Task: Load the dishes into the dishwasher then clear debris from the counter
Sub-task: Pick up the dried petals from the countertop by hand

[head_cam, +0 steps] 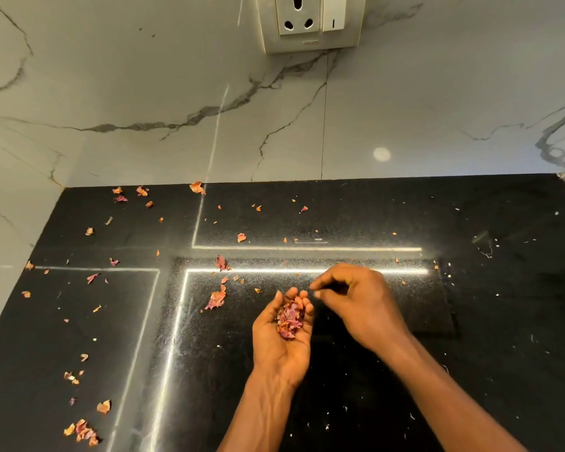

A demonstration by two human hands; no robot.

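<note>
The left grip (279, 344) cups petals (289, 318); the right grip (362, 301), at 2 o'clock, pinches, contents unclear. Scraps (216, 300) litter the surface (486, 321) toward 9 o'clock.

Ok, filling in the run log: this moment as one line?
stage: clearing debris | left hand: cupped, holding dried pink-orange petal scraps | right hand: fingertips together above left palm | black stone counter: scraps scattered

Worktop (307, 402): black speckled stone, polished, glossy, mirroring strip lights. Wall (144, 76): white marble-look slabs with grey veins, smooth, glossy. Socket plate (310, 21): white plastic, smooth, in a satin frame. Debris (216, 300): dry, papery, crinkled pink-orange flakes, matt.
</note>
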